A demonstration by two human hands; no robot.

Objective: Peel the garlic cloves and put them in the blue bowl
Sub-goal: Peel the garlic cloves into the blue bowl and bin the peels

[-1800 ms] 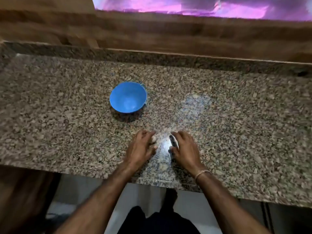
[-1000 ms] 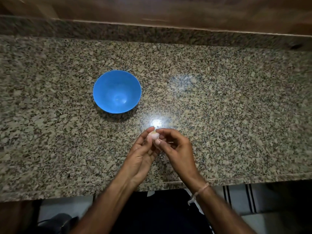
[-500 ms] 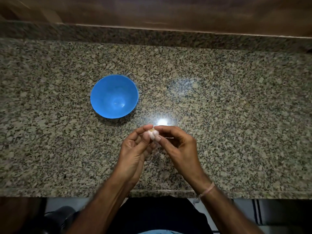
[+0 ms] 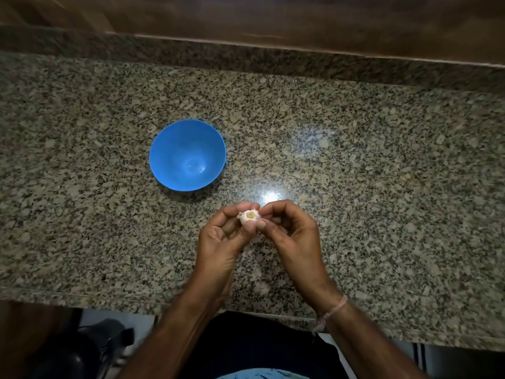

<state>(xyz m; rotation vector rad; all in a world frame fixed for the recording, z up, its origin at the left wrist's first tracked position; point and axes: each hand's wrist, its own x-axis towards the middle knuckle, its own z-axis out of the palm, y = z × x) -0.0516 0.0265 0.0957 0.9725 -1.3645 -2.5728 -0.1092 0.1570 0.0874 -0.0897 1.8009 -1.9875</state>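
- Thin thread point(image 4: 332, 310) around the right wrist, just past the front edge of the counter point(image 4: 382, 214).
- Left hand point(image 4: 221, 242) curled, gripping the garlic point(image 4: 249, 216) at its fingertips. The round root end is turned up toward the camera and the papery skin is on.
- Right hand point(image 4: 293, 236) curled too, thumb and forefinger pinching the garlic's right side (probably picking at the skin).
- Garlic is held between both hands, above the counter rather than resting on it.
- Blue bowl point(image 4: 169, 149) lies beyond the garlic and to its left, near, with nothing in it. The left hand is closer for the drop.
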